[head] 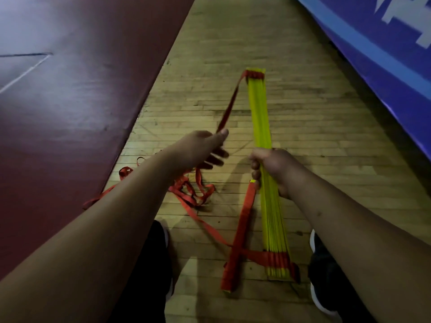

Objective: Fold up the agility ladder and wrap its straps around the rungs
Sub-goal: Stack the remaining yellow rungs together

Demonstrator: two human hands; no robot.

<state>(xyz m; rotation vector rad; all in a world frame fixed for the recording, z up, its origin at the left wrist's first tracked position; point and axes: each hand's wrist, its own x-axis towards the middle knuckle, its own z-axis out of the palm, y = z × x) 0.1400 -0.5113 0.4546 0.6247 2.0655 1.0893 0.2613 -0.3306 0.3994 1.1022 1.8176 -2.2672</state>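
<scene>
One rung bundle (260,113) in right grip (271,166); strap (229,106) pinched in left grip (200,148).

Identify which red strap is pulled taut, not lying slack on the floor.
The strap running from the far end of the yellow rungs to the left hand, which pinches it; other lengths lie looped on the floor.

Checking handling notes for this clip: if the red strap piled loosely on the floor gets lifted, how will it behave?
Probably floppy: the red strap lies in tangled loops on the wooden floor, so it may snag or knot. Likely light: the left hand holds a length taut with just a pinch.
</scene>
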